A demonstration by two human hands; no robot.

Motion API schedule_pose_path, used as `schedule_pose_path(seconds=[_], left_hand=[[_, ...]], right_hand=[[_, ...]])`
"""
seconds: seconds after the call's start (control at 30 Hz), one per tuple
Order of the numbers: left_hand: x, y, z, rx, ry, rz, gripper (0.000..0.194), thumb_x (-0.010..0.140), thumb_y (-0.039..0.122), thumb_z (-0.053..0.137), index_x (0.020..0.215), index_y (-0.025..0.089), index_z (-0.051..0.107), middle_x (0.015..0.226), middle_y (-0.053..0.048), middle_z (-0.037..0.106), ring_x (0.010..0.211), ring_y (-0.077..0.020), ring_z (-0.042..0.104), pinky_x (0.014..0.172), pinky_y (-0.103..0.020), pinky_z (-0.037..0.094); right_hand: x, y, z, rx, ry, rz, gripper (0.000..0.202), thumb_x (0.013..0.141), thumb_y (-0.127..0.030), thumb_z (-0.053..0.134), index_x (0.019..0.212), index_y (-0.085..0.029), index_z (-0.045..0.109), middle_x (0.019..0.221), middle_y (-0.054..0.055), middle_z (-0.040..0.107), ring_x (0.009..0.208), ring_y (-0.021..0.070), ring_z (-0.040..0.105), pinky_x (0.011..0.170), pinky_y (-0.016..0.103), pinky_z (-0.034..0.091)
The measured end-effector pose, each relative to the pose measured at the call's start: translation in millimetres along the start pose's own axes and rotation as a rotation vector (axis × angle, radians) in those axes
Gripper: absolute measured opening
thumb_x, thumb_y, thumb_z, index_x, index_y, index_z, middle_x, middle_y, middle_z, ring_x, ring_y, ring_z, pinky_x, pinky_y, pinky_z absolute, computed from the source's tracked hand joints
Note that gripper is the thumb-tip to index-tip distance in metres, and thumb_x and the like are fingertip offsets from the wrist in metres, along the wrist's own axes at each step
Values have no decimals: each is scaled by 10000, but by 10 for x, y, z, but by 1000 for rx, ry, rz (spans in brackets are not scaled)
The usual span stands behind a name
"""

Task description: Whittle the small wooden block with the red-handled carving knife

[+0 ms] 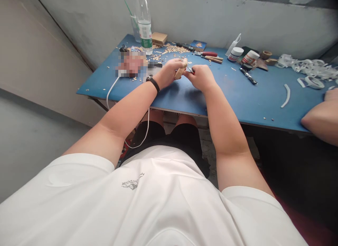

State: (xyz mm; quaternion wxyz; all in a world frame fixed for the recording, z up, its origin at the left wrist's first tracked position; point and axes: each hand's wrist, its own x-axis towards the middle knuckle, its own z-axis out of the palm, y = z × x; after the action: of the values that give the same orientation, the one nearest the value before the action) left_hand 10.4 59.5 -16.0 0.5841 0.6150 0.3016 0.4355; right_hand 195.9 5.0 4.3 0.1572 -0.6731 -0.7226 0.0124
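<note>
"Blue worktop [227, 98] against a grey-white wall [200, 18], pale wood shavings [174, 48] scattered mostly toward the back. What does the left hand [169, 74] have?"

"A small, pale tan carved wooden piece [179, 73]. Grip closed on it, fingers wrapped round its upper part, black band on that wrist. Piece is held above the front part of the worktop, between the two hands."

"And the right hand [202, 77]?"

"Grip closed too — round a small cutting tool with a grey metal blade [190, 69]. Blade points toward the wooden piece; whether they touch, I cannot tell. Most of the handle is hidden."

"Objects behind?"

"Clear plastic bottle with a green-and-white label [145, 31], upright, a tan rectangular block [159, 38] just beside it. Farther right, a red-handled tool [210, 54] lies near slim wooden-handled tools [215, 60]."

"Right-hand stretch?"

"White jar with a printed label [236, 54], a second such jar tilted beside it. In front, a black-and-silver pen-shaped tool [248, 76]. Then a heap of translucent white strips [314, 68] — one curved white strip [285, 95] lies apart, nearer the front edge."

"Anyone else?"

"Another person's bare arm [322, 119], at the right edge of view. Left of the bottle's base, a patch is blurred; white cable [108, 92] runs down from it over the worktop edge."
</note>
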Motion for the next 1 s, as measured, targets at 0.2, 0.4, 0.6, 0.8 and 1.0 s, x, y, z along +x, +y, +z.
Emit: schedule_pose_path(seconds=[0.2, 0.4, 0.6, 0.8, 1.0], left_hand=[[-42, 196, -67, -98, 44, -23, 156, 892, 113, 828, 952, 245, 771, 969, -60, 736, 1063, -240, 819, 924, -329, 656], [-86, 224, -101, -243, 133, -108, 218, 1018, 42, 811, 1031, 255, 852, 989, -48, 884, 1150, -253, 893, 1008, -378, 700], [-124, 245, -87, -350, 117, -158, 309, 1189, -33, 661, 1267, 220, 820, 1114, -34, 907, 1055, -175, 872, 1018, -329, 676], [-129, 221, 5, -284, 0, -251, 238, 1214, 3, 635, 1289, 181, 772, 1094, -56, 851, 1010, -187, 882, 1024, -364, 705], [-120, 234, -22, -264, -39, -312, 585, 1385, 566, 425, 1209, 158, 805, 1111, -110, 837, 1142, -269, 896, 1057, -378, 729]], right_hand=[[1, 179, -97, 41, 7, 43, 394, 1228, -625, 684, 1106, -282, 836, 1011, 117, 781, 982, 317, 658, 958, 494, 573], [34, 224, -80, 54, 88, 58, 451, 1279, -616, 564, 1225, -267, 845, 1066, 133, 787, 1048, 335, 690, 1015, 495, 586], [-55, 89, -116, 88, 113, 31, 690, 1269, -850, 488, 1456, -287, 841, 1105, 134, 803, 1108, 367, 714, 1059, 538, 631], [-90, -67, -88, 75, 78, 9, 710, 1299, -808, 393, 1428, -269, 836, 1207, 162, 845, 1145, 362, 738, 1050, 483, 608], [215, 242, 243, 309, 189, -84, 553, 1196, -874, 677, 1192, -332, 786, 906, 71, 703, 910, 322, 637, 977, 527, 613]])
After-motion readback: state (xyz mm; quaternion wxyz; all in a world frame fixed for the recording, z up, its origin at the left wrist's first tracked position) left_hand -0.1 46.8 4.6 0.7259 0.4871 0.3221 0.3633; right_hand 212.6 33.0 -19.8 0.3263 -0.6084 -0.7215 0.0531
